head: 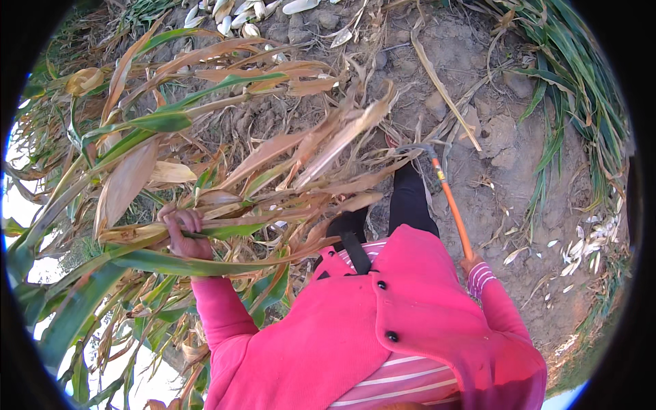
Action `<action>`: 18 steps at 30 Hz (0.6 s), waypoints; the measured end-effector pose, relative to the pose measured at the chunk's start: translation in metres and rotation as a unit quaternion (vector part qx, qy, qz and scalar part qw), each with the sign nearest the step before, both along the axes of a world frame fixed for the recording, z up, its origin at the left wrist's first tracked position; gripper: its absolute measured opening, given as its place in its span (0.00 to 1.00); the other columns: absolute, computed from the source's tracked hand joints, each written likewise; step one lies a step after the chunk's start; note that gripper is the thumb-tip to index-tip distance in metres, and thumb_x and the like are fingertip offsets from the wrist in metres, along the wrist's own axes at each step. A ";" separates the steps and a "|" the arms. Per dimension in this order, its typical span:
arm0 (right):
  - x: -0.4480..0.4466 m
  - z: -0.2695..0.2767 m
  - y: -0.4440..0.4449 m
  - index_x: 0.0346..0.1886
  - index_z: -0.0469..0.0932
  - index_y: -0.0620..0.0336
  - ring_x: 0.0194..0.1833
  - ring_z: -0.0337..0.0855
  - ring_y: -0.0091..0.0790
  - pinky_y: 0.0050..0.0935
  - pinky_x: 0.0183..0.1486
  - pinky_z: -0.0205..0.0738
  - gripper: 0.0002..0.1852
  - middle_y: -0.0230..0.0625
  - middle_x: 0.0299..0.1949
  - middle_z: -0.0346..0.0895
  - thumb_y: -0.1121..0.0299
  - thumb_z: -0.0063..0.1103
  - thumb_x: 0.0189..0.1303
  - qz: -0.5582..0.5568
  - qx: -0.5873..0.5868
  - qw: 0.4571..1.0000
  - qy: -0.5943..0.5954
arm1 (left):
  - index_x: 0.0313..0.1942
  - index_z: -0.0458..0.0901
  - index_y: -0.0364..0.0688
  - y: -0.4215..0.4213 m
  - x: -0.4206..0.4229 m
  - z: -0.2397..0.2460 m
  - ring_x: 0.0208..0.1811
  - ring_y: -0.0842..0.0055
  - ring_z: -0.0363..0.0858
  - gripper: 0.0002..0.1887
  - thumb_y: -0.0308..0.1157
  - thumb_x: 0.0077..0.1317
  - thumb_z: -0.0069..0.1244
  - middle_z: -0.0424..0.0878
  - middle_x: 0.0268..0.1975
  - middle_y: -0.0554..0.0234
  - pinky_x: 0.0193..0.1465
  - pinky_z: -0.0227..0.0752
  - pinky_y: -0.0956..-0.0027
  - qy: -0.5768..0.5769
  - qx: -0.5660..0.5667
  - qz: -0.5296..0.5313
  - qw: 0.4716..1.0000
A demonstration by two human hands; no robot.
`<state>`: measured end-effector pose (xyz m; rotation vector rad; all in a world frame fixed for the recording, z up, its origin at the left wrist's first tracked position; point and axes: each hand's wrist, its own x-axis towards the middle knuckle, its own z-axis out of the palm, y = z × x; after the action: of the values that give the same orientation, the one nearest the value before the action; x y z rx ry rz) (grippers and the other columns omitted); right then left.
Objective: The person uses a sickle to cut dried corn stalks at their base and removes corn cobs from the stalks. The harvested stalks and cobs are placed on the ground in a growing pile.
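My left hand [185, 233] is closed round a maize stalk with dry and green leaves [225, 225], at the edge of a dense stand of maize. A dry husk [133, 234] lies right beside its fingers. My right hand [469, 262], low at my side, grips the orange handle of a sickle [453, 205]. The sickle's curved metal blade [423, 147] is beyond my feet, partly among dry leaves, so its tip is hard to make out.
Maize plants [66, 287] crowd the left. Cut green stalks [579, 82] lie in a heap at the upper right. Pale maize ears [243, 18] lie on the soil at the top. Husk scraps [589, 246] are scattered at the right, and a dry stalk [446, 92] crosses the cloddy ground.
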<state>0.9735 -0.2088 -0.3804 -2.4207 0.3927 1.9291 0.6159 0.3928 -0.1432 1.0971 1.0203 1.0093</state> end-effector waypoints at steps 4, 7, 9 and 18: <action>0.023 -0.128 0.066 0.42 0.74 0.59 0.16 0.72 0.33 0.39 0.18 0.67 0.12 0.32 0.19 0.72 0.68 0.66 0.59 -0.144 0.156 0.964 -0.158 | 0.78 0.54 0.42 0.051 0.031 -0.039 0.33 0.79 0.78 0.33 0.33 0.78 0.51 0.82 0.54 0.51 0.42 0.77 0.73 0.057 0.038 0.002 0.998; 0.047 -0.220 0.207 0.43 0.74 0.58 0.16 0.73 0.33 0.38 0.17 0.68 0.13 0.31 0.17 0.70 0.66 0.67 0.61 -0.179 0.227 0.955 -0.063 | 0.80 0.47 0.43 0.100 0.089 -0.078 0.54 0.68 0.83 0.39 0.31 0.77 0.52 0.68 0.73 0.46 0.58 0.82 0.65 0.056 0.077 -0.022 0.995; 0.041 -0.247 0.313 0.45 0.75 0.59 0.18 0.77 0.35 0.39 0.19 0.72 0.13 0.34 0.19 0.73 0.63 0.64 0.64 -0.006 0.272 0.961 -0.055 | 0.81 0.47 0.48 0.129 0.133 -0.103 0.70 0.66 0.73 0.37 0.32 0.78 0.50 0.62 0.78 0.60 0.65 0.75 0.53 0.080 0.092 -0.049 0.991; -0.064 -0.307 0.443 0.48 0.85 0.64 0.42 0.90 0.50 0.48 0.45 0.84 0.18 0.50 0.39 0.87 0.58 0.64 0.66 0.436 0.194 0.879 -0.007 | 0.62 0.75 0.40 0.187 0.224 -0.150 0.58 0.71 0.79 0.20 0.27 0.71 0.59 0.83 0.55 0.62 0.69 0.70 0.59 -0.026 0.036 -0.168 0.985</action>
<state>0.9096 0.2339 -0.6869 -2.4976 -1.1741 1.9151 0.8403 0.5795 -0.2928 1.2462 0.7296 0.8015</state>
